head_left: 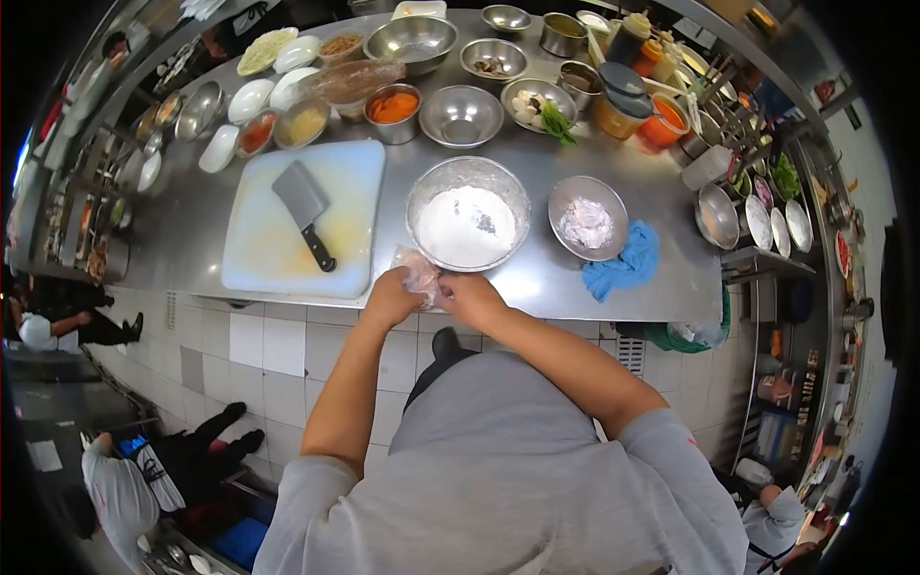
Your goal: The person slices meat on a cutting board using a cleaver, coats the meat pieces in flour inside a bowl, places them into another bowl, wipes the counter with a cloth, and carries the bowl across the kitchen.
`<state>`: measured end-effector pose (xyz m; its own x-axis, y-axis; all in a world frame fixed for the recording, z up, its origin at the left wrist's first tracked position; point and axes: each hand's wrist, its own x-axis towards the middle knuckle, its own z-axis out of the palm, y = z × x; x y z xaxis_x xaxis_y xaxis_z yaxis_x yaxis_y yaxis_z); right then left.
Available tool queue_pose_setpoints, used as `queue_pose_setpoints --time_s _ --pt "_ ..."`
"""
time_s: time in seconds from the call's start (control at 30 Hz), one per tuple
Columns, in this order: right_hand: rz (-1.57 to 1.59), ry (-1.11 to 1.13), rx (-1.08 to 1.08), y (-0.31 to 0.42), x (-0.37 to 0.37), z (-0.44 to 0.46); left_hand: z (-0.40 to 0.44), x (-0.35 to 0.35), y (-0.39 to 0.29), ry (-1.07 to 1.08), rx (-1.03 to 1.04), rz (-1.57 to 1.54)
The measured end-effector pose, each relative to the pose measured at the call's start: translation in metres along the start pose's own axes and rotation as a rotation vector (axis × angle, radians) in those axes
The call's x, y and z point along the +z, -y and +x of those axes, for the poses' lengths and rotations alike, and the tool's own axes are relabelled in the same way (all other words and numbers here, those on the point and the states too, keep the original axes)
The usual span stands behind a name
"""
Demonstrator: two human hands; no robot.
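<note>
At the near edge of the steel table, my left hand (391, 299) is closed on a crumpled clear plastic bag (420, 272) with a pinkish look. My right hand (471, 299) pinches the same plastic from the other side. What lies inside it, if anything, I cannot make out. Just beyond my hands stands a steel bowl of white flour-like powder (465, 222). To its right, a smaller steel bowl (613, 196) holds white-coated pieces (586, 224). On the left, a cleaver (305, 206) with a black handle lies on a white cutting board (251, 259).
A blue cloth (623, 264) lies beside the smaller bowl. Across the back stand several bowls and tubs, among them a pot of orange food (393, 107), a steel bowl (462, 115) and sauce containers (621, 105). Other people (144, 489) are at the lower left and right.
</note>
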<state>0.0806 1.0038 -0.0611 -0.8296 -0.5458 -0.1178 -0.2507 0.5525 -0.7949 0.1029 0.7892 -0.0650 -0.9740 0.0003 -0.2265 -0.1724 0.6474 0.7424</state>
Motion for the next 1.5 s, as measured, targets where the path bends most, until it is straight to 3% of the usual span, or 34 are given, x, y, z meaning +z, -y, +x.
queue_pose_setpoints --time_s 0.1,0.17,0.23,0.37,0.47,0.53,0.57,0.63,0.67,0.73,0.87,0.97,1.03,1.07,1.13,1.17,1.23,1.37,1.4,1.47,1.5 --pt "-0.164 -0.020 0.008 -0.002 0.008 0.008 0.003 0.004 -0.002 -0.018 -0.013 0.030" --pt "-0.138 -0.062 -0.017 0.000 0.008 0.011 0.005 0.003 -0.008 0.009 -0.047 0.012" --pt "-0.002 -0.005 0.155 0.005 0.004 0.014 0.005 -0.002 -0.019 0.082 -0.100 0.086" --pt "-0.058 -0.082 0.122 -0.004 0.012 0.015 0.005 -0.016 -0.012 0.116 -0.067 0.125" --pt "-0.128 -0.153 0.148 -0.011 0.009 0.014 0.004 -0.033 0.002 -0.056 -0.042 0.075" --pt "-0.183 -0.156 0.196 -0.018 0.006 0.011 0.003 -0.060 -0.012 0.139 -0.281 -0.047" --pt "-0.184 -0.160 0.200 -0.021 0.005 0.011 0.006 -0.061 -0.001 0.143 -0.276 -0.046" --pt "-0.180 -0.147 0.268 -0.025 0.002 0.010 0.009 -0.056 0.018 0.099 -0.180 -0.375" --pt "-0.181 -0.154 0.271 -0.027 0.000 0.008 0.011 -0.055 0.020 0.103 -0.174 -0.374" --pt "-0.149 -0.171 0.249 -0.027 -0.004 0.002 0.010 -0.066 0.007 0.036 -0.126 -0.891" --pt "-0.068 -0.088 0.272 0.016 -0.038 -0.018 0.007 -0.087 -0.032 -0.062 -0.063 -1.082" --pt "0.117 -0.026 0.207 0.075 -0.071 -0.031 0.006 -0.095 -0.054 -0.016 0.039 -0.963" --pt "0.558 -0.264 -0.080 0.093 -0.075 -0.027 0.001 -0.096 -0.090 0.076 0.053 -1.162" --pt "0.553 -0.284 -0.080 0.094 -0.079 -0.020 0.000 -0.094 -0.106 0.094 0.063 -1.159" --pt "1.095 -0.152 0.038 0.096 -0.092 -0.004 -0.001 -0.089 -0.133 0.184 0.127 -1.069" --pt "1.092 -0.167 0.031 0.093 -0.100 -0.003 0.003 -0.084 -0.140 0.195 0.139 -1.065" --pt "1.140 -0.140 0.144 0.088 -0.110 -0.002 0.009 -0.075 -0.152 -0.009 0.217 -0.748" --pt "1.239 -0.190 0.168 0.054 -0.111 -0.004 0.027 -0.056 -0.153 -0.083 0.104 -0.826" --pt "1.240 -0.193 0.167 0.054 -0.112 -0.005 0.030 -0.053 -0.152 -0.081 0.105 -0.826" --pt "1.237 -0.261 0.114 0.057 -0.115 -0.005 0.034 -0.049 -0.149 0.171 0.053 -1.197" --pt "1.239 -0.269 0.112 0.064 -0.117 -0.008 0.034 -0.048 -0.153 0.177 0.055 -1.194"
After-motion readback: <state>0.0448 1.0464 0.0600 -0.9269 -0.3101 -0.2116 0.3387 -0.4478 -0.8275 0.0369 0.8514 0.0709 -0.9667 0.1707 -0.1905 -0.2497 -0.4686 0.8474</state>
